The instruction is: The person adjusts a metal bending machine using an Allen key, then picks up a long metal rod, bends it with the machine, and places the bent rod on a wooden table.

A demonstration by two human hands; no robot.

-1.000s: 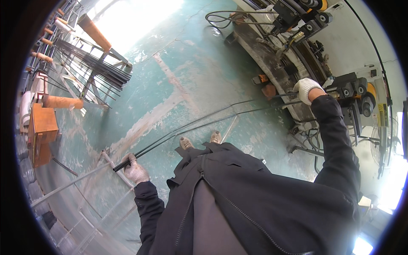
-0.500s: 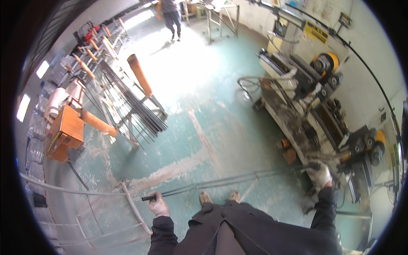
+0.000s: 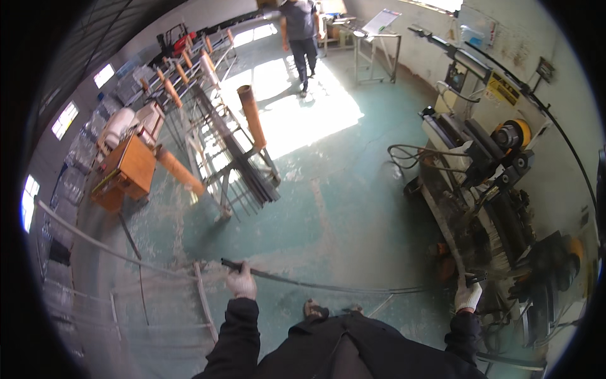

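Observation:
My left hand (image 3: 242, 283), in a white knit glove, is closed round one end of a small bundle of long, thin dark rods (image 3: 334, 288). Toward the other end my right hand (image 3: 467, 296), gloved too, grips the same rods beside the machine bench. They stretch across in front of my body at about waist height and sag slightly in the middle. A short length of the rods sticks out past my left fingers. Whether they are bars or tubes is too small to tell.
On the right stands a machine bench (image 3: 435, 196) with motors and a looped cable (image 3: 410, 158). A rack (image 3: 268, 167) carries more dark rods, near upright orange-brown tubes (image 3: 251, 117) and a wooden cabinet (image 3: 129, 167). A metal frame (image 3: 203, 297) is at lower left. Another person (image 3: 300, 38) walks beyond.
Both hands stay on the rods, which now lie closer together instead of showing a gap. My view has tilted up and turned left. The other person has come nearer.

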